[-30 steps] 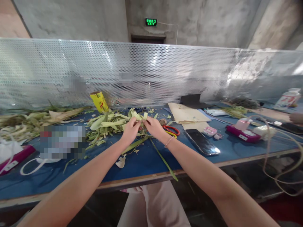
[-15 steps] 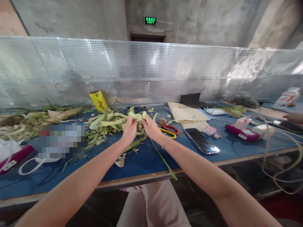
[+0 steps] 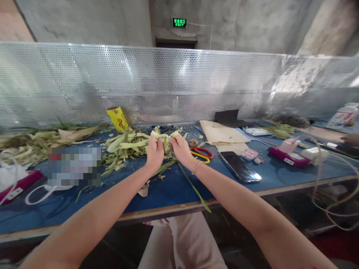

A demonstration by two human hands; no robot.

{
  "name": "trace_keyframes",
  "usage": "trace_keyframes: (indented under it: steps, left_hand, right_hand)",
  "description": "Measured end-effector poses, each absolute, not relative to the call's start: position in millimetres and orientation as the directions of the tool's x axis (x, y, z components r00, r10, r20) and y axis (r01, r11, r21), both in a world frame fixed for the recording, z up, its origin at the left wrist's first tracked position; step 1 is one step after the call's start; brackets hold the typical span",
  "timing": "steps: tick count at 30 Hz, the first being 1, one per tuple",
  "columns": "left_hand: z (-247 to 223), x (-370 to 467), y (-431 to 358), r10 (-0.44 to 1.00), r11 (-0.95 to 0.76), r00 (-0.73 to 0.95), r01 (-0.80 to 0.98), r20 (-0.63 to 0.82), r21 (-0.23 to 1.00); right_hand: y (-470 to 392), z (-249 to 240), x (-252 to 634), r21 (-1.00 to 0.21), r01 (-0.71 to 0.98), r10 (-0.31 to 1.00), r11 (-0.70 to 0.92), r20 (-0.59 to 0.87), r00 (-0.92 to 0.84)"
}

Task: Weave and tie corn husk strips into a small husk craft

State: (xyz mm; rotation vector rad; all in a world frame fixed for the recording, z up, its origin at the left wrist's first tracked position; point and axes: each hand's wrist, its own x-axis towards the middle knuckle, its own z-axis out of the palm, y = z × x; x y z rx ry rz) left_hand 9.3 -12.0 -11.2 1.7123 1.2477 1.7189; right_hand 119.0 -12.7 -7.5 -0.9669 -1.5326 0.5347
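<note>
Leaf, pale green and curled, sticks up from the left hand, whose thumb and fingers are closed on it. The right hand pinches a pale strip the same way, just beside the left, with a narrow gap between the two. Whether both grip one piece cannot be told. A thin bracelet circles the right wrist.

Both hands are over the middle of the desk, at the right end of a tangled leaf pile. A yellow tube leans behind the pile. A long green blade runs from below the right hand towards the desk's near edge.

Right of that hand lie scissors with red and yellow handles, their blades hidden, and a small ball of twine. Farther right are a phone, a pink case, brown paper and a purple box. A perforated screen stands along the back.
</note>
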Motion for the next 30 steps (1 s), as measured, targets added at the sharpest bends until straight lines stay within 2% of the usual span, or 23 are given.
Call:
trace_keyframes:
  steps: [4,11,17,24,30]
  left_hand:
    - [-9,10,-12,0.802,-0.487,-0.163,0.379,0.575,0.787]
    - [-6,10,-11,0.822,-0.478,-0.196,0.274,0.535,0.835]
    - [-1,12,-14,0.835,-0.479,-0.207,0.180,0.510,0.859]
    - [-7,8,-10,0.824,-0.519,-0.116,0.238,0.554,0.821]
    - [-8,8,-12,0.825,-0.532,-0.083,0.223,0.559,0.817]
  right_hand:
    - [-12,-8,119,-0.817,0.234,0.833,0.526,0.551,0.053]
    - [-12,-9,119,-0.821,0.211,0.836,0.530,0.548,0.032]
    - [-10,-9,119,-0.860,0.121,0.863,0.495,0.503,0.045]
    - [-11,-7,122,-0.806,0.248,0.825,0.538,0.563,0.043]
    - [-11,-9,122,-0.781,0.231,0.795,0.580,0.604,0.046]
